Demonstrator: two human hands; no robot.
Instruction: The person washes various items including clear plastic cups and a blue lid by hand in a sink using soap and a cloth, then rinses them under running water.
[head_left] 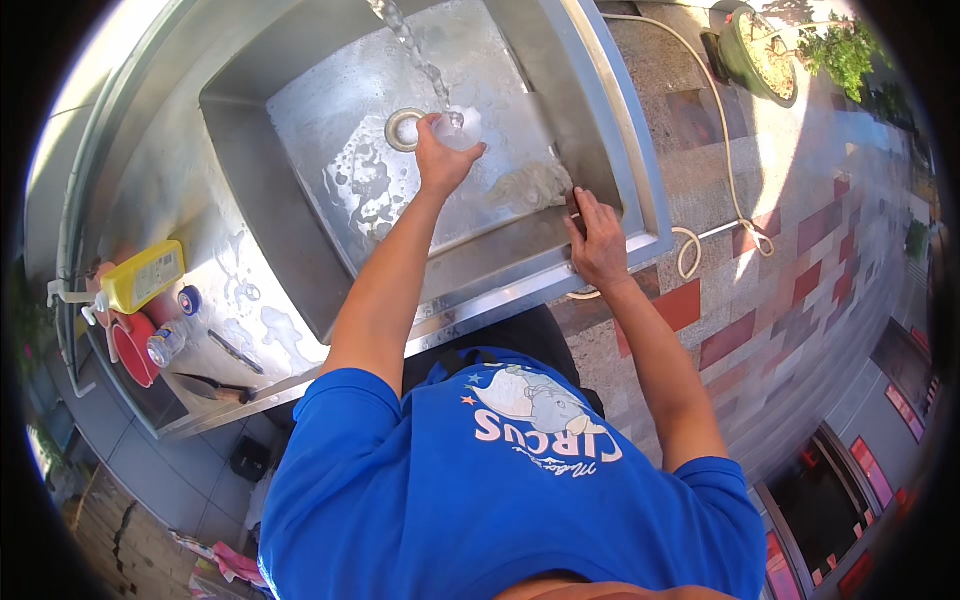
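My left hand is closed round a small translucent cup, held over the sink near the drain. A stream of water runs down into the cup from the top of the view. My right hand rests at the right front corner of the sink with its fingers stretched out. Beside its fingertips a pale, wet, crumpled cloth lies on the sink bottom; whether they touch it I cannot tell. White suds spread over the steel sink floor.
On the counter to the left are a yellow bottle, a clear plastic bottle, a red container, a blue round lid and a dark-handled knife. To the right, a pale hose crosses the tiled floor near a potted plant.
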